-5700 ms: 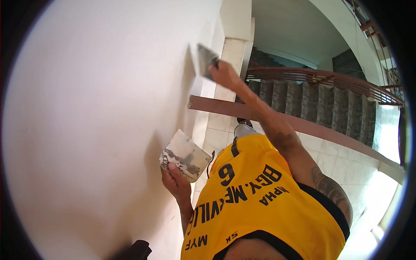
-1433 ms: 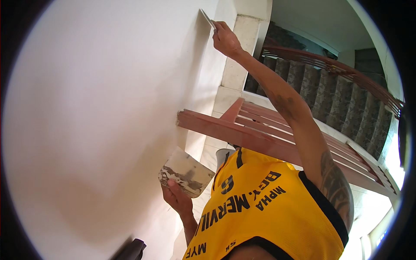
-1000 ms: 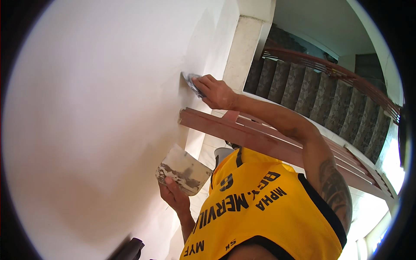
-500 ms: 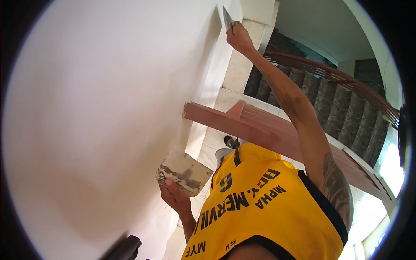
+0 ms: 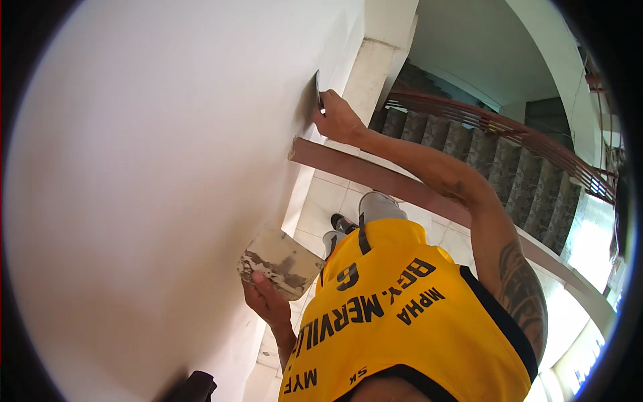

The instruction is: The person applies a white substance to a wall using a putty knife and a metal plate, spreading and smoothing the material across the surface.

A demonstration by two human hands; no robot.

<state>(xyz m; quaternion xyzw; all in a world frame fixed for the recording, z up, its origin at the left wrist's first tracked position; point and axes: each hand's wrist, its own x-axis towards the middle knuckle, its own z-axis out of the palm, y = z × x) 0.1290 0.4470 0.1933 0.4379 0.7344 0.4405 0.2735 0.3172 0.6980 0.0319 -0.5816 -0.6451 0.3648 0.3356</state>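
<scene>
My right hand (image 5: 339,119) is closed around a metal trowel (image 5: 318,88). Its thin blade, seen almost edge-on, lies at the surface of the white wall (image 5: 167,134), just above the end of a reddish-brown rail. Lower down and to the left, my left hand (image 5: 268,300) grips a pale, flat hawk (image 5: 284,261), with the thumb over its near edge. Grey-brown smears and patches of whitish compound cover the hawk's face. It is held tilted close to the wall.
The reddish-brown rail (image 5: 382,175) runs from the wall across to the right, under my right arm. Beyond it are dark stairs (image 5: 489,154) with a curved brown handrail (image 5: 495,124). Pale floor tiles (image 5: 321,201) lie below. A dark object (image 5: 195,387) shows at the lower edge.
My right hand has drawn the trowel down along the wall toward me, with the elbow bending. The left hand and hawk have barely moved. The view has shifted slightly.
</scene>
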